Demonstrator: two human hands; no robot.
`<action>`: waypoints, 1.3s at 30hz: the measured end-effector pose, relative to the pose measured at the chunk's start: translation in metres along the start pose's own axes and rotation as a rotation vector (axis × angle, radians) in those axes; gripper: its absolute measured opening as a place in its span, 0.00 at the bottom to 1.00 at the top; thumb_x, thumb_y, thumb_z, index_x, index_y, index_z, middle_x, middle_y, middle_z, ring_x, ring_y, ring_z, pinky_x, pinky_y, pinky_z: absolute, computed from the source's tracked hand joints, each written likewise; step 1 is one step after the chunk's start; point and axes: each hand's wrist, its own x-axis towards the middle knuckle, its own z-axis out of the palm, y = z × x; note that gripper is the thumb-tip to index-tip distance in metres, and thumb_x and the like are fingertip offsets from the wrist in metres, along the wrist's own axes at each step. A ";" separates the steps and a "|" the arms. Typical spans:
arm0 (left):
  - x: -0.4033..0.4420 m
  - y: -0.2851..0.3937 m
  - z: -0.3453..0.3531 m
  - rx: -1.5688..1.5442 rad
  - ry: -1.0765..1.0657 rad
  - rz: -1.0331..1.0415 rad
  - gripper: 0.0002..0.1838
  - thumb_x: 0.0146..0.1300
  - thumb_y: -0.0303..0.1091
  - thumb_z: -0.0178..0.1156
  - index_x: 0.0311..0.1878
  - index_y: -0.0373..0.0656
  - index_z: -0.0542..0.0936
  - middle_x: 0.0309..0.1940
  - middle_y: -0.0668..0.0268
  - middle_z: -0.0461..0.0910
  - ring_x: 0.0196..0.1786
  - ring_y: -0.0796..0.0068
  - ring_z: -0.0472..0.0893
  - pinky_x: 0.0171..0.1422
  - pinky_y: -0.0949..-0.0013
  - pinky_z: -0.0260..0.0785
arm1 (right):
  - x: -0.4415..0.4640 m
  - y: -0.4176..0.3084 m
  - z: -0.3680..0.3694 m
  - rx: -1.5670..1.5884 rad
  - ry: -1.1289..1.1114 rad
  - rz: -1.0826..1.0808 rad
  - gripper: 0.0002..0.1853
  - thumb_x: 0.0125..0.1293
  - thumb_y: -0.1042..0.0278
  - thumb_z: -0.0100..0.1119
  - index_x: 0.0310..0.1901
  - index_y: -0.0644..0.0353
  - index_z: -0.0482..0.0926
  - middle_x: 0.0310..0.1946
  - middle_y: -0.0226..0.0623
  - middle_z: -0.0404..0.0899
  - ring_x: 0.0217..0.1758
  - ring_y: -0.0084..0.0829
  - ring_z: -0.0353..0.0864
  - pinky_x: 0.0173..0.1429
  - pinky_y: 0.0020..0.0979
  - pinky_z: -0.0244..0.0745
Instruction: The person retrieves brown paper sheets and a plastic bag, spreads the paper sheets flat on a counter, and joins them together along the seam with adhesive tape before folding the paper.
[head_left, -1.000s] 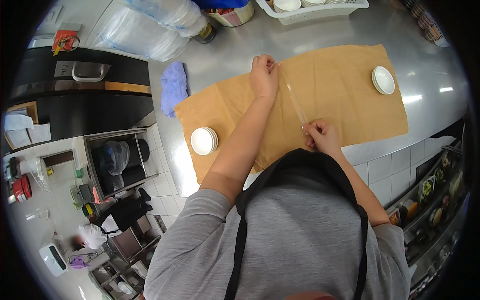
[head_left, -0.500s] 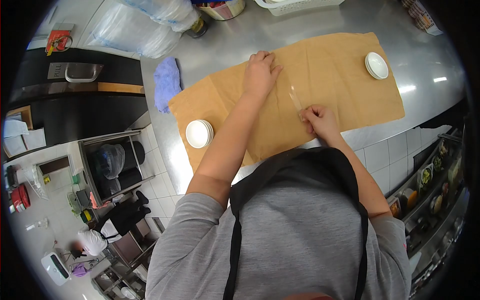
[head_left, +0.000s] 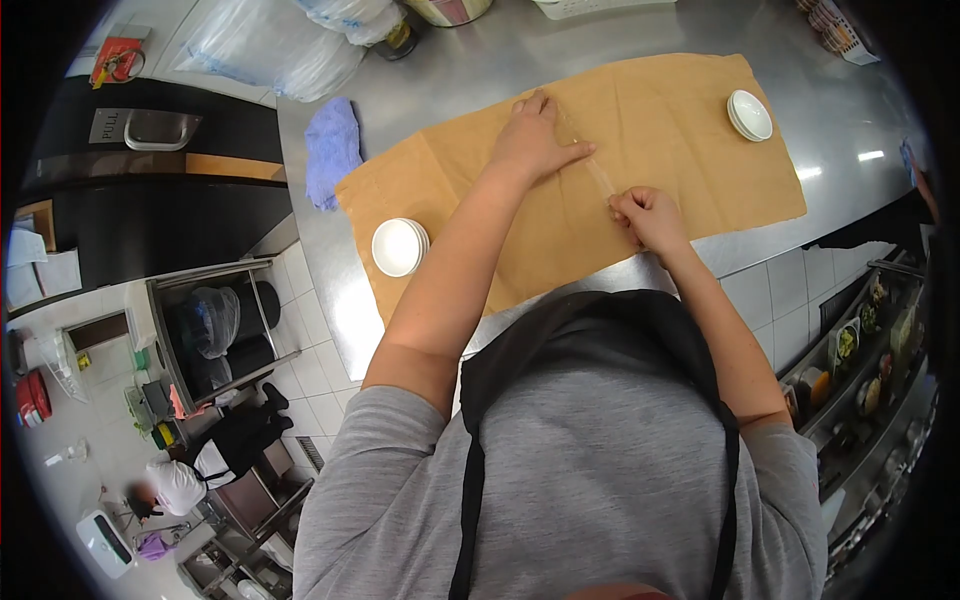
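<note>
A large brown sheet (head_left: 700, 170), which looks like creased wrapping paper, lies over the steel table. My left hand (head_left: 533, 140) rests on its upper middle part, fingers spread, with the thumb stretched out to the far end of a clear strip of tape (head_left: 602, 181). The strip runs slantwise between both hands. Its near end is pinched between the thumb and fingertips of my right hand (head_left: 650, 218). Small white bowls (head_left: 399, 247) are stacked on the sheet's left end. Another small stack of white bowls (head_left: 750, 115) stands near its right end.
A crumpled purple cloth (head_left: 332, 152) lies left of the sheet on the steel table (head_left: 470, 75). Plastic-wrapped goods (head_left: 290, 50) and a white basket (head_left: 590, 6) line the back. Food containers (head_left: 850, 345) stand at lower right. A person (head_left: 190, 485) is at far lower left.
My left thumb has swung out to the right, onto the far end of the tape. My right hand, still pinching the near end, has shifted slightly up and right in view.
</note>
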 end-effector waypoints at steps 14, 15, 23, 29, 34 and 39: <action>-0.006 0.008 0.001 0.081 -0.047 -0.016 0.54 0.42 0.64 0.61 0.65 0.32 0.56 0.68 0.55 0.50 0.70 0.59 0.49 0.70 0.66 0.51 | 0.002 -0.008 -0.004 -0.502 0.072 -0.056 0.15 0.53 0.58 0.59 0.19 0.63 0.78 0.14 0.36 0.76 0.19 0.27 0.76 0.29 0.29 0.71; -0.006 0.010 0.001 0.114 -0.048 -0.025 0.54 0.43 0.63 0.61 0.65 0.32 0.55 0.68 0.55 0.50 0.70 0.60 0.49 0.70 0.67 0.51 | 0.003 -0.009 -0.005 -0.589 0.070 -0.111 0.15 0.52 0.58 0.59 0.19 0.62 0.78 0.15 0.37 0.77 0.21 0.29 0.78 0.30 0.30 0.72; -0.006 0.014 -0.003 0.150 -0.079 -0.072 0.55 0.42 0.63 0.61 0.66 0.33 0.55 0.68 0.56 0.49 0.70 0.62 0.49 0.70 0.67 0.51 | 0.020 -0.017 -0.011 -0.736 -0.002 -0.040 0.16 0.50 0.56 0.62 0.17 0.62 0.79 0.13 0.35 0.76 0.18 0.27 0.74 0.26 0.29 0.69; -0.006 0.010 0.003 0.137 -0.048 -0.061 0.57 0.38 0.66 0.63 0.65 0.34 0.55 0.68 0.56 0.50 0.69 0.62 0.51 0.69 0.63 0.51 | 0.008 -0.047 -0.012 -0.862 -0.120 0.161 0.22 0.49 0.50 0.64 0.13 0.62 0.76 0.09 0.34 0.72 0.12 0.27 0.69 0.19 0.29 0.65; -0.010 0.013 0.001 0.155 -0.060 -0.036 0.62 0.35 0.69 0.62 0.66 0.32 0.52 0.69 0.53 0.47 0.70 0.59 0.48 0.70 0.62 0.48 | -0.018 -0.053 -0.031 -1.077 -0.206 0.300 0.24 0.46 0.46 0.65 0.11 0.62 0.75 0.09 0.34 0.71 0.12 0.30 0.70 0.21 0.31 0.67; -0.017 0.020 0.006 0.192 -0.067 -0.039 0.68 0.32 0.73 0.62 0.67 0.32 0.46 0.70 0.50 0.40 0.72 0.57 0.43 0.71 0.54 0.42 | -0.028 -0.045 -0.040 -1.114 -0.309 0.236 0.23 0.45 0.46 0.65 0.14 0.61 0.77 0.11 0.34 0.74 0.14 0.29 0.73 0.22 0.31 0.68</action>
